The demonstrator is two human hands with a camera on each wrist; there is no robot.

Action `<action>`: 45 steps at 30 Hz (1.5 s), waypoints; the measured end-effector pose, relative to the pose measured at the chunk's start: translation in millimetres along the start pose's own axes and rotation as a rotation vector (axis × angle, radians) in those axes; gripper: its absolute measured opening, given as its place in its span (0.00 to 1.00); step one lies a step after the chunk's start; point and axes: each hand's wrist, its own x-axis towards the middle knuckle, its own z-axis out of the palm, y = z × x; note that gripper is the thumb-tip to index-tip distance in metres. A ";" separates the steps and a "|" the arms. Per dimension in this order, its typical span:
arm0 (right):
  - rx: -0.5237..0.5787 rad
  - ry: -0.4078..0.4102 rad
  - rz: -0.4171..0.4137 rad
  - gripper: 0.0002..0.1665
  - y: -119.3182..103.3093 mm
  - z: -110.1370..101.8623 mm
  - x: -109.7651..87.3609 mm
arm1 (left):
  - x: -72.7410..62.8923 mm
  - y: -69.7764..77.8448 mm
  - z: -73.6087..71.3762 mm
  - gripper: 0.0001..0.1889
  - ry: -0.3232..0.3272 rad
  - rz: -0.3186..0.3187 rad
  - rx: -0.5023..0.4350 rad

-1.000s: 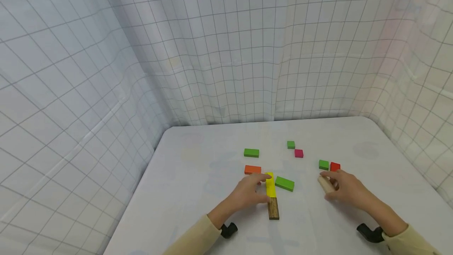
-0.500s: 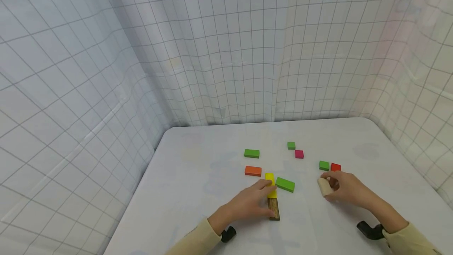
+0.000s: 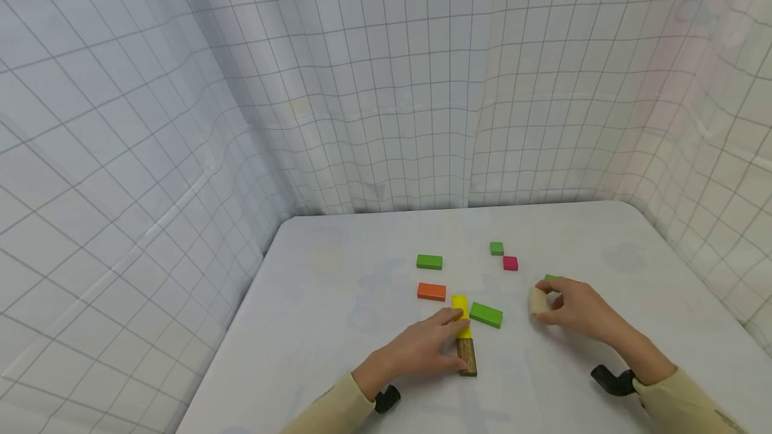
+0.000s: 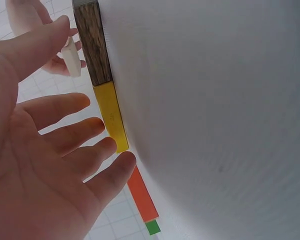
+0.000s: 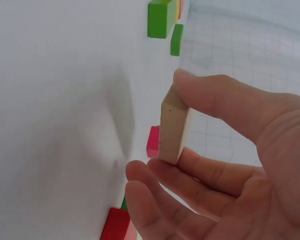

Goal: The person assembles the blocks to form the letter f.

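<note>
Over a white bench (image 3: 338, 273), a person's L hand (image 3: 422, 348) lies on or just above the yellow block (image 4: 111, 115); its thumb is by the brown block (image 4: 92, 45), set end to end on yellow's near side. L grip's loose, thumb spread well apart from fingers, nothing held. R hand (image 3: 579, 310), right of yellow, pinches a pale wood block (image 3: 537, 302) by its ends btwn thumb & fingertips, seemingly raised off the bench; that grip's only as wide as the block. A green block (image 3: 486, 315) is just right of yellow, an orange block (image 3: 431, 292) left & a bit beyond. Poss. trouble: the end hold could let the wood twist or slip; R hand passing low twd yellow could knock green; an uneven L press could split the yellow-brown line.
</note>
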 end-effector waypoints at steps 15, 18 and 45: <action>0.031 0.038 -0.012 0.39 -27.5 10.0 29.1 | -1.6 1.6 -2.6 0.36 -0.044 0.011 0.038; 0.052 0.043 -0.024 0.40 -29.8 14.8 36.3 | -1.3 1.5 -2.7 0.36 -0.042 0.014 0.048; 0.075 0.031 -0.076 0.38 -56.3 46.6 82.1 | -1.7 2.7 -3.8 0.36 -0.028 0.021 0.061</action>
